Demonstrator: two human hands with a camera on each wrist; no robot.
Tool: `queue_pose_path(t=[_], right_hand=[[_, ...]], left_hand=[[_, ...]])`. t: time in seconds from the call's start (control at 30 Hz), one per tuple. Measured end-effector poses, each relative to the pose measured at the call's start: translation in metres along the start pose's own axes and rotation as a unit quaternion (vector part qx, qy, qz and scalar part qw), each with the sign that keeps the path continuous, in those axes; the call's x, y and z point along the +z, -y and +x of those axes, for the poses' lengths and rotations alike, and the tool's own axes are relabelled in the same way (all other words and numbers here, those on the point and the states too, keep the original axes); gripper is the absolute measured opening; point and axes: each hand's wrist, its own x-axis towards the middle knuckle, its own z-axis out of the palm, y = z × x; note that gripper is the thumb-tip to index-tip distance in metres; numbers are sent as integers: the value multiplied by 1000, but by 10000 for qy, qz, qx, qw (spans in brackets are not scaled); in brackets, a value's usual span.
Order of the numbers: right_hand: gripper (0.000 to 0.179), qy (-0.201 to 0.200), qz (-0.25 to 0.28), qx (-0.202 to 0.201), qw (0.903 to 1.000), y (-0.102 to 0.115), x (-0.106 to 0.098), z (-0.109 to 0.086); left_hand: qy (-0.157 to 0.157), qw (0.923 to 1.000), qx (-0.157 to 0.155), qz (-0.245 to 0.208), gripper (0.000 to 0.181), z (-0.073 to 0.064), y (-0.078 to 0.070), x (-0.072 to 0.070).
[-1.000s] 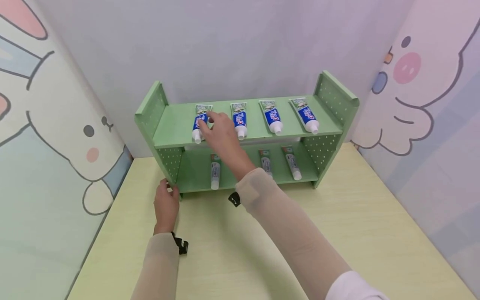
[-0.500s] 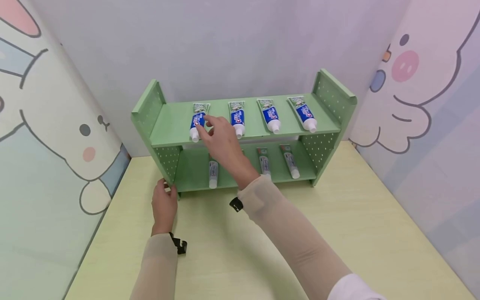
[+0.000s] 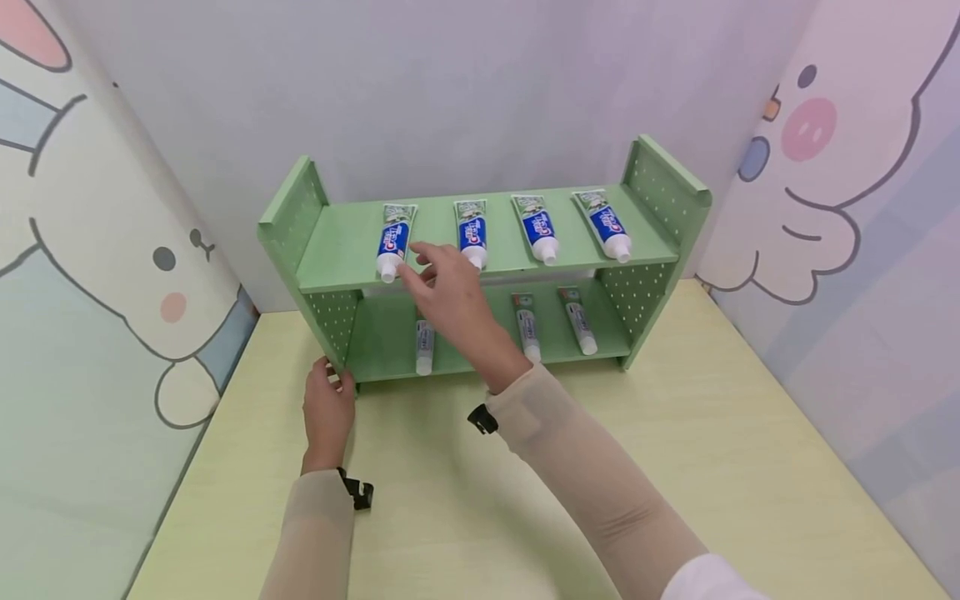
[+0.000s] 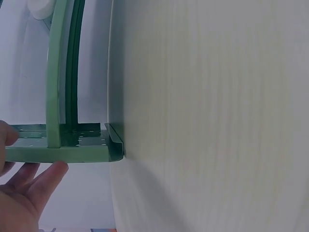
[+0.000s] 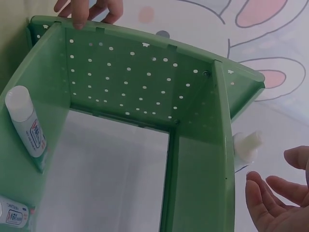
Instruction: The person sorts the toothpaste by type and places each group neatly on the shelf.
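My left hand [image 3: 328, 412] grips the lower front edge of the left side panel [image 4: 82, 153] of a green two-tier shelf; its thumb and fingers lie on opposite sides of it. My right hand [image 3: 453, 292], fingers parted and holding nothing, hovers just right of the leftmost blue-and-white toothpaste tube [image 3: 393, 242]. That tube lies on the top tier, its cap toward the front. In the right wrist view, a gap shows between the fingertips and its white cap [image 5: 247, 147]. Beside it lies a second blue toothpaste tube [image 3: 472, 229], its cap end partly behind my right hand.
Two more blue tubes [image 3: 536, 229] [image 3: 602, 225] lie farther right on the top tier. On the lower tier [image 3: 382, 342] are grey toothpaste tubes [image 3: 425, 346] [image 3: 528, 329] [image 3: 577, 321]; my right arm hides part of that tier. The shelf stands on a pale wooden table [image 3: 420, 492], with cartoon-printed walls around.
My right hand has let go of the leftmost blue tube and drawn slightly down and right from it. The left hand keeps its grip on the side panel. The head view has shifted a little.
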Motion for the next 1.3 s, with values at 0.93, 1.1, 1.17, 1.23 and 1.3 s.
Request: queue_pose_path(t=[0.93, 1.1, 1.17, 1.23, 1.3], right_hand=[[36, -201, -675, -594, 9957, -38, 0, -42], [37, -120, -815, -468, 9955, -44, 0, -48], [37, -108, -827, -437, 9956, -46, 1, -49], [36, -106, -815, -440, 9956, -48, 1, -50], [36, -100, -812, -428, 9957, -51, 2, -51]], left_hand=[[177, 9995, 81, -256, 75, -20, -6, 1], [103, 9993, 126, -335, 75, -24, -7, 3], [92, 9992, 171, -339, 75, -25, -7, 3], [56, 9992, 210, -341, 74, -27, -7, 3], [26, 9992, 213, -351, 73, -28, -8, 3]])
